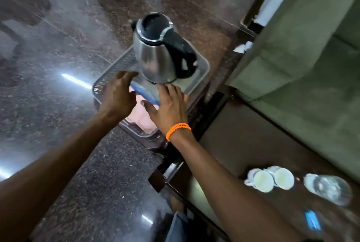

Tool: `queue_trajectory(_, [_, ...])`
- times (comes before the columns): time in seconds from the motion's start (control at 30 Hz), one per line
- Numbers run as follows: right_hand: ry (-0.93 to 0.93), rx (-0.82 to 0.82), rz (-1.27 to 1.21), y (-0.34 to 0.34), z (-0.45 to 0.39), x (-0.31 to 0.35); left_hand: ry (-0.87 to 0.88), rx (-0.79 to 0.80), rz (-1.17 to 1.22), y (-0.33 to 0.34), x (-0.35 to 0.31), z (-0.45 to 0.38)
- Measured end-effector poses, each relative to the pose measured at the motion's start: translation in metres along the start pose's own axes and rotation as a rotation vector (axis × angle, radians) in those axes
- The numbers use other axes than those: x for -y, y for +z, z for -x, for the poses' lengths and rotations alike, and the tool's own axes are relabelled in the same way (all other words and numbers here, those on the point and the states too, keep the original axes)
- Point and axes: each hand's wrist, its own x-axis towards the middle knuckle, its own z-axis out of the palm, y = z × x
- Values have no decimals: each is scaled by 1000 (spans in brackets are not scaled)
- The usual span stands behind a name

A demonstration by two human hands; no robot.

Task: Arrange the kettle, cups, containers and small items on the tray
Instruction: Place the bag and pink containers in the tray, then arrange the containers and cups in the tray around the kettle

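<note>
A steel kettle [155, 58] with a black lid and handle stands on a grey ribbed tray [202, 66] that rests on a small dark stand. A pink cloth [145, 120] with a blue edge lies on the tray's near part. My left hand [118, 93] hovers open over the tray, fingertips close to the kettle's base. My right hand [169, 105], with an orange bead bracelet on the wrist, is spread open just below the kettle's base. Two white cups [272, 180] and clear glass containers [329, 188] sit on the dark table at lower right.
A green sofa [303, 62] fills the right side. A blue packet [312, 221] lies on the dark table near the glassware. Polished stone floor [58, 66] surrounds the stand. A white item [243, 47] sits beside the sofa arm.
</note>
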Motion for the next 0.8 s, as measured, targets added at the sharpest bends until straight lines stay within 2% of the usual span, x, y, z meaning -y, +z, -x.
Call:
queue_trajectory(0.1, [73, -58, 65, -48, 42, -56, 65, -27, 177, 41, -65, 39])
queue_trajectory(0.23, [251, -22, 246, -98, 110, -142, 161, 189, 304, 113, -143, 95])
queue_trajectory(0.4, [575, -18, 416, -142, 193, -235, 240, 483, 273, 191, -215, 151])
queue_trajectory(0.57, [891, 55, 330, -154, 231, -281, 286, 711, 168, 243, -264, 194])
queue_trajectory(0.67, [923, 51, 212, -151, 232, -295, 310, 734, 74, 263, -280, 208])
queue_trajectory(0.8, [937, -1, 79, -149, 226, -306, 316, 659, -11, 278, -287, 208])
